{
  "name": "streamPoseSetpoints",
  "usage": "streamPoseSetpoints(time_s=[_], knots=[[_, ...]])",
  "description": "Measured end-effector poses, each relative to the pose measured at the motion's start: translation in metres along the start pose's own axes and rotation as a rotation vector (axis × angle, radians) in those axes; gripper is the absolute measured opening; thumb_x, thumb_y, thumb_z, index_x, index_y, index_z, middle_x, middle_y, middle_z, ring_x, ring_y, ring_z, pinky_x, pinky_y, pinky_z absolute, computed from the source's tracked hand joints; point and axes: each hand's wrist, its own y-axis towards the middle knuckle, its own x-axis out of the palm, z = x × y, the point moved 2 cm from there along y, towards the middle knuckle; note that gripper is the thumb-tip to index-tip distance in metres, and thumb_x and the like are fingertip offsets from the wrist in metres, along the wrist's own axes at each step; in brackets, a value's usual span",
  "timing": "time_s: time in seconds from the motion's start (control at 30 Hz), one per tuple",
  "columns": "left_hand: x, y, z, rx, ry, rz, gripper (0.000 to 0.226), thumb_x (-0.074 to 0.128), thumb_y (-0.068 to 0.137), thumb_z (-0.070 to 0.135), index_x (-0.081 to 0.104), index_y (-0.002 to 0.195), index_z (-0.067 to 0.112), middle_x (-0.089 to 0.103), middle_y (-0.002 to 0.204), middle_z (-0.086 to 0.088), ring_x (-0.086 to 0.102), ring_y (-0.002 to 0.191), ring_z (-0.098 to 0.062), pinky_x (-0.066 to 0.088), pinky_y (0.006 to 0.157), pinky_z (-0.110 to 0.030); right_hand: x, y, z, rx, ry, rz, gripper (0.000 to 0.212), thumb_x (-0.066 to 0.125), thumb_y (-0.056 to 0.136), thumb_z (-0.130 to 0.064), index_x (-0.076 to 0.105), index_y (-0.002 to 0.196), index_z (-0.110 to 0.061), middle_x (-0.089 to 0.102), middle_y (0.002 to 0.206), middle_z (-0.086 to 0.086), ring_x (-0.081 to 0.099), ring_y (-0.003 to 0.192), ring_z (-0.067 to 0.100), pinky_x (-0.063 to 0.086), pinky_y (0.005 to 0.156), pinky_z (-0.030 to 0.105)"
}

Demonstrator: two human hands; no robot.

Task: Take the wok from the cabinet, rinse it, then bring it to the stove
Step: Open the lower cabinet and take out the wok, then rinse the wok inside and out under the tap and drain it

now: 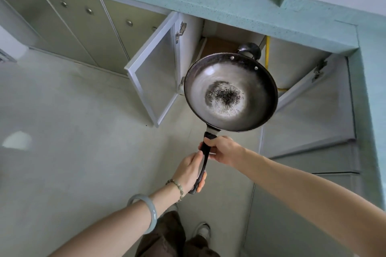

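Together, both hands (pixel 188 171) (pixel 223 150) round the wok (pixel 230 92) handle, arms outstretched.

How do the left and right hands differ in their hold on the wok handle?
The left hand grips the handle at its free end; the right hand grips nearer the wok bowl. The left wrist wears a bead bracelet and bangle; the right is bare. Both curl round the handle.
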Motion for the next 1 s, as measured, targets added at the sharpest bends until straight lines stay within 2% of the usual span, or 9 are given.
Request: streamPoseSetpoints(time_s=[0.17,0.3,0.37,0.47,0.53,0.67,0.77,0.87,1.0], knots=[[0.030,-0.074,0.011,0.076,0.023,-0.023,0.039,0.030,0.102,0.032,0.049,0.076,0.010,0.043,0.046,-0.011,0.035,0.030,-0.020,0.029,0.035,-0.020,-0.010,-0.080,0.002,0.031,0.008,0.010,0.004,0.052,0.091,0.002,0.054,0.088,0.000,0.062,0.076,0.014,0.063,0.070,0.022,0.055,0.053,0.030],[0.060,-0.119,0.011,0.145,0.049,-0.049,0.039,0.035,0.093,0.043,0.044,0.075,0.009,0.042,0.046,-0.014,0.035,0.030,-0.019,0.028,0.038,-0.023,-0.030,-0.134,0.005,0.035,0.037,-0.006,0.006,0.052,0.090,0.006,0.053,0.086,0.001,0.060,0.075,0.015,0.062,0.071,0.025,0.055,0.071,0.040],[0.073,-0.133,0.017,0.169,0.063,-0.082,0.042,0.036,0.087,0.046,0.044,0.078,0.007,0.042,0.047,-0.016,0.035,0.031,-0.019,0.028,0.038,-0.021,-0.043,-0.158,0.004,0.009,0.063,0.008,0.007,0.052,0.089,0.007,0.053,0.084,0.002,0.060,0.075,0.017,0.062,0.072,0.027,0.054,0.075,0.043],[0.090,-0.144,0.033,0.183,0.095,-0.136,0.043,0.034,0.099,0.039,0.045,0.085,0.000,0.043,0.050,-0.017,0.036,0.032,-0.019,0.029,0.036,-0.019,-0.059,-0.185,-0.004,-0.035,0.089,0.052,0.004,0.053,0.090,0.004,0.053,0.093,0.002,0.062,0.078,0.016,0.063,0.071,0.025,0.056,0.060,0.038],[0.101,-0.147,0.048,0.185,0.123,-0.163,0.037,0.032,0.102,0.033,0.043,0.084,0.003,0.044,0.048,-0.012,0.036,0.029,-0.019,0.029,0.034,-0.018,-0.070,-0.199,-0.011,-0.063,0.110,0.092,0.014,0.055,0.090,0.000,0.053,0.104,0.000,0.064,0.081,0.014,0.065,0.072,0.023,0.054,0.048,0.029],[0.127,-0.145,0.080,0.204,0.198,-0.265,0.034,0.032,0.102,0.033,0.041,0.082,0.006,0.045,0.048,-0.010,0.037,0.030,-0.020,0.029,0.034,-0.019,-0.097,-0.221,-0.028,-0.128,0.211,0.177,0.025,0.057,0.089,-0.002,0.053,0.114,0.002,0.066,0.086,0.013,0.067,0.074,0.021,0.054,0.047,0.028],[0.145,-0.139,0.098,0.183,0.239,-0.370,0.036,0.031,0.102,0.034,0.041,0.081,0.006,0.046,0.047,-0.008,0.037,0.031,-0.019,0.030,0.035,-0.019,-0.119,-0.239,-0.038,-0.175,0.271,0.248,0.022,0.059,0.088,-0.003,0.057,0.109,0.005,0.068,0.090,0.015,0.067,0.080,0.022,0.055,0.049,0.029],[0.164,-0.132,0.115,0.164,0.296,-0.486,0.037,0.031,0.102,0.036,0.040,0.081,0.007,0.047,0.050,-0.008,0.038,0.034,-0.019,0.030,0.037,-0.020,-0.137,-0.252,-0.042,-0.223,0.357,0.330,0.022,0.061,0.088,-0.004,0.057,0.107,0.006,0.067,0.089,0.016,0.067,0.077,0.022,0.055,0.047,0.027],[0.184,-0.119,0.139,0.132,0.390,-0.642,0.037,0.032,0.101,0.038,0.047,0.091,0.006,0.047,0.050,-0.006,0.039,0.035,-0.018,0.031,0.036,-0.020,-0.155,-0.264,-0.045,-0.298,0.484,0.462,0.011,0.062,0.087,-0.003,0.057,0.093,0.004,0.065,0.079,0.015,0.067,0.061,0.019,0.053,0.044,0.026]])
